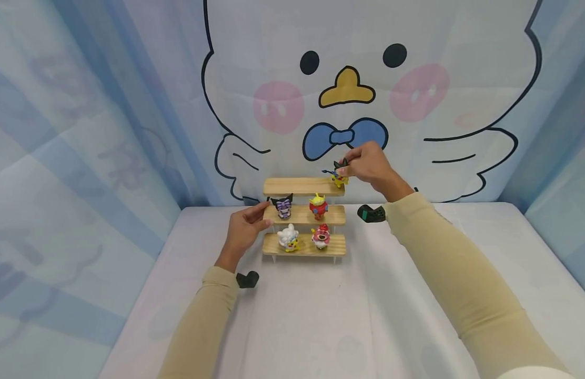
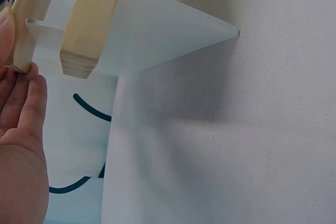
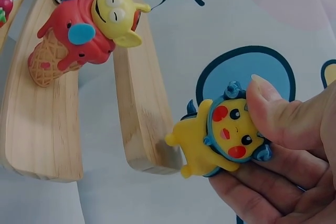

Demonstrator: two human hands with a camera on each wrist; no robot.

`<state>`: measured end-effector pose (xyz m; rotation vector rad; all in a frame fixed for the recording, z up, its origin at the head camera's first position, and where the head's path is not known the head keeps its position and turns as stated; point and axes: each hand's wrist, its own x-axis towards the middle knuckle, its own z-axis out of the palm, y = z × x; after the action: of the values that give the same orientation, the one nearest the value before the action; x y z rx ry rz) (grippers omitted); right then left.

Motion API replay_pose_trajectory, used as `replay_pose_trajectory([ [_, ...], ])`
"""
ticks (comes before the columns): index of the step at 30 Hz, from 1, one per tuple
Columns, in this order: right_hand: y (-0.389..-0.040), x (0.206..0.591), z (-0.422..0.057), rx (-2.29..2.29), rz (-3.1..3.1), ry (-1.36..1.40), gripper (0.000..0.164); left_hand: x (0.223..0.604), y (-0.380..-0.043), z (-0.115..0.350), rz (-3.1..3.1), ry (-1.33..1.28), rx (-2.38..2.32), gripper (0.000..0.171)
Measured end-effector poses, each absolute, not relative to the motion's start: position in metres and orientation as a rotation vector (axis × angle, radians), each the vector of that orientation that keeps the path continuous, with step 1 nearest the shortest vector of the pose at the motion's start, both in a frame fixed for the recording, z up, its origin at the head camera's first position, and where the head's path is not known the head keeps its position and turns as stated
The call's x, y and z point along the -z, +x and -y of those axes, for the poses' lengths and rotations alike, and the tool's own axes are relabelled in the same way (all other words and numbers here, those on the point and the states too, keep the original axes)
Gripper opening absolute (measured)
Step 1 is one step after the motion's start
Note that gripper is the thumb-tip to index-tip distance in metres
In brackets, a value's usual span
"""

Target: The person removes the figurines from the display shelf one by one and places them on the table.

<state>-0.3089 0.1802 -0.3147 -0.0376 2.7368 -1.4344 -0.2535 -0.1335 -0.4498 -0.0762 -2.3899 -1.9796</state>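
My right hand (image 1: pixel 370 166) pinches a yellow Pikachu figurine (image 3: pixel 197 145) in a blue hood between thumb and fingers. Its feet are at the right end of the top plank (image 1: pixel 297 186) of a three-tier wooden display stand. On the left, my left hand (image 1: pixel 240 231) grips the end of the middle plank (image 1: pixel 299 214), thumb on one face and fingers at the other. That plank bears a purple figurine with black ears (image 1: pixel 284 208) and a red figurine with a yellow three-eyed head (image 3: pixel 79 32) on a cone.
On the bottom plank (image 1: pixel 304 249) stand a white figurine (image 1: pixel 288 237) and a pink-red one (image 1: pixel 321 238). Clear supports (image 2: pixel 163 30) carry the planks on a white-covered table (image 1: pixel 311 316). Close behind hangs a printed cloth (image 1: pixel 344 31); another curtain is at the left.
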Motion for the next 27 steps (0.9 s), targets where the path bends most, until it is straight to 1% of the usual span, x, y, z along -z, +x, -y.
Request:
replay_pose_trajectory([
  [18, -0.307, 0.316, -0.196, 1.395, -2.742, 0.012, 0.027, 0.448, -0.254, 0.128, 2.382, -0.068, 2.002, 0.053],
  [27, -0.305, 0.320, -0.202, 1.405, -2.741, -0.017, 0.027, 0.449, -0.253, 0.131, 2.409, -0.033, 1.976, 0.053],
])
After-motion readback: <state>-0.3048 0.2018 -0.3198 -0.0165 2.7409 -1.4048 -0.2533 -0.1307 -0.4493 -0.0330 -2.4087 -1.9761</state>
